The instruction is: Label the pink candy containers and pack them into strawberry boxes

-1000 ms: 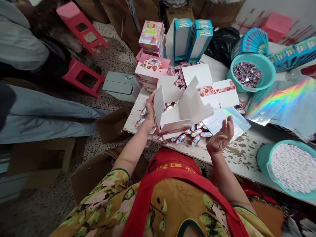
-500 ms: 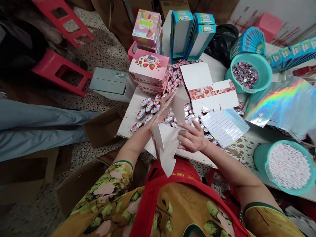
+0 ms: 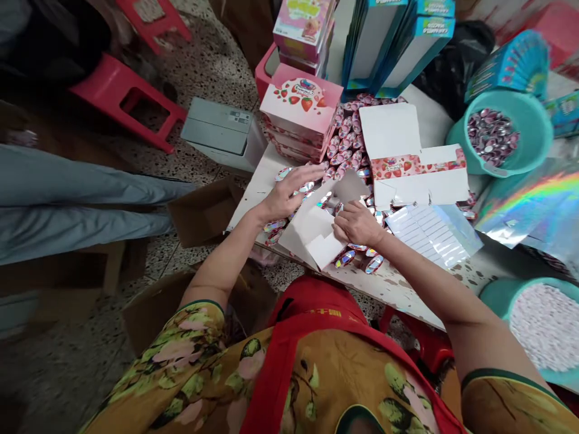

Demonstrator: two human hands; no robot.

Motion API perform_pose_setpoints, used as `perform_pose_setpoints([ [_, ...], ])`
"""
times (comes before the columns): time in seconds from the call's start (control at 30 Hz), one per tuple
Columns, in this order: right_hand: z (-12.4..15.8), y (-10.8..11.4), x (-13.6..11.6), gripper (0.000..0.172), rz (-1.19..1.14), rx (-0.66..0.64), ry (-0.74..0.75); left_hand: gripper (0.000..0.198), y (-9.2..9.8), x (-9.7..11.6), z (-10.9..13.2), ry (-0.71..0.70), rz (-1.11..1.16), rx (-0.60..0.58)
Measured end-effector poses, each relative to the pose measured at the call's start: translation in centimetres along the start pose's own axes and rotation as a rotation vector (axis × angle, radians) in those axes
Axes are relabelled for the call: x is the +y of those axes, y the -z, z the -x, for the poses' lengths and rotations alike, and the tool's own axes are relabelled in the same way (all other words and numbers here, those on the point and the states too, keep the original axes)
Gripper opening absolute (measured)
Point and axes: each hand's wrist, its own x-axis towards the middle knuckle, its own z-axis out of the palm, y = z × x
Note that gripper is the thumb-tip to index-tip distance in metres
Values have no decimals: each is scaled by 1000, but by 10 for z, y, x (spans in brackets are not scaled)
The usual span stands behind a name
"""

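A part-folded white cardboard carton (image 3: pixel 304 232) rests on the table's front edge, its inside facing up and a flap raised at the far side. My right hand (image 3: pixel 359 224) has its fingers curled closed on the carton's right wall. My left hand (image 3: pixel 289 191) lies at the carton's left, palm down, fingers stretched out over the shiny wrapped pieces; whether it touches the carton I cannot tell. Small foil-wrapped pink oval pieces (image 3: pixel 346 142) cover the table around the carton, with several more (image 3: pixel 373 263) near its right side.
Stacked strawberry-printed boxes (image 3: pixel 302 99) stand behind my left hand. Flat cartons (image 3: pixel 420 175) and clear plastic sleeves (image 3: pixel 429 232) lie to the right. Farther right are a teal bucket (image 3: pixel 538 129) of foil pieces and one of white pieces (image 3: pixel 545 325). A person's legs (image 3: pixel 90 205) show at left.
The carton has gone from upright in my hands down onto the table. My left hand has come out from behind it, and my right hand has closed on its side. The camera view has shifted.
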Motion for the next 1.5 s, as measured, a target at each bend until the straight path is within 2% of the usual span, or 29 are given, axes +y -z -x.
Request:
perform_pose_setpoints([
  [0.1,-8,-6,2,44,4,-37,1,42,10,40,45,-80,-176,-252],
  [0.17,-13,-8,2,45,3,-78,-1,34,9,45,64,-99,-364,-344],
  [0.23,-17,-8,3,47,12,-132,-25,19,11,37,75,-95,-537,-361],
  [0.33,-22,-9,2,49,29,-224,-100,23,18,25,88,-109,-683,-391],
  [0.43,-27,-12,-5,49,40,-335,-141,26,18,27,96,-146,-720,-397],
  [0.5,-30,-15,-14,49,32,-426,-124,28,7,32,96,-173,-685,-404],
  [0.57,-32,-18,-24,50,10,-508,-95,25,-13,34,91,-196,-615,-389],
  [0.63,-32,-20,-30,49,-8,-553,-91,23,-40,31,87,-173,-556,-267],
  [0.7,-30,-21,-33,46,-7,-555,-117,31,-67,24,87,-71,-524,-6],
  [0.8,-28,-24,-30,44,-3,-520,-156,74,-104,8,93,210,-441,463],
  [0.87,-27,-28,-28,45,-23,-468,-188,87,-125,-3,97,388,-336,630],
  [0.97,-21,-37,-27,42,-94,-271,-237,65,-149,-15,96,540,-277,726],
  [1.0,-16,-40,-26,41,-130,-158,-239,58,-154,-16,94,578,-299,764],
  [1.07,-3,-43,-20,41,-203,146,-273,48,-161,-18,90,643,-365,847],
  [1.17,17,-41,4,48,-305,641,-519,39,-164,-18,88,654,-452,901],
  [1.2,21,-40,16,53,-374,719,-605,35,-163,-19,89,638,-481,909],
  [1.23,22,-40,27,59,-485,720,-653,31,-162,-20,91,623,-509,920],
  [1.27,21,-40,38,66,-635,642,-653,28,-161,-22,93,614,-533,932],
  [1.4,4,-52,63,97,-1231,38,-407,17,-157,-27,98,657,-552,951],
  [1.43,0,-56,64,104,-1303,-46,-373,16,-156,-27,99,685,-540,943],
  [1.5,-6,-61,66,116,-1372,-128,-352,14,-154,-26,97,759,-517,912],
])
